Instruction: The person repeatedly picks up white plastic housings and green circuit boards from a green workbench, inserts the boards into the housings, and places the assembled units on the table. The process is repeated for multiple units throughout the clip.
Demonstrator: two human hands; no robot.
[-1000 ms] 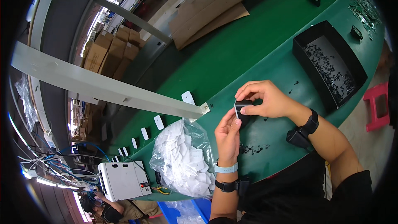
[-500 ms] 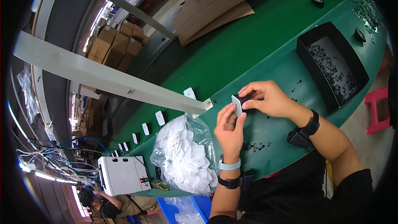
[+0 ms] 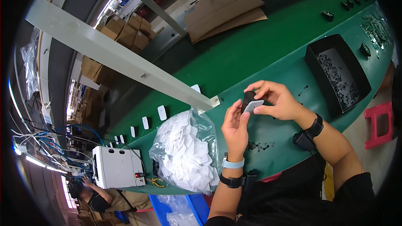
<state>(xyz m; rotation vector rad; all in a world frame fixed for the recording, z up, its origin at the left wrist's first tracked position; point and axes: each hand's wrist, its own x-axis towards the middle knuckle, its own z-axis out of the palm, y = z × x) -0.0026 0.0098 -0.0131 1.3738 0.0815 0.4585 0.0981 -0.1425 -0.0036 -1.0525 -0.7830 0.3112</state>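
Between both hands is a small black plastic housing [image 3: 248,98] with a white cover plate [image 3: 253,106] on it, tilted with the white face up. My left hand [image 3: 235,129] is closed on its left end, thumb and fingertips pinching it. My right hand [image 3: 279,101] grips the other end, thumb at the white plate and fingers on the black part. Left of my hands lies a clear plastic bag [image 3: 184,152] full of white cover plates. To the right, an open black box [image 3: 363,74] holds many tiny black parts, and some of these lie loose [image 3: 259,146] on the green table.
A green belt [image 3: 234,62] runs behind the table, with white-faced units [image 3: 162,113] at left and black housings [image 3: 327,15] at far right. A beige post [image 3: 125,65] crosses the left side. Also present are greenish pieces [image 3: 375,29], cardboard [image 3: 228,12], a white machine [image 3: 118,167] and pliers [image 3: 158,182].
My hands have turned the housing, so its white plate now faces up instead of toward the left hand. The whole view has shifted slightly.
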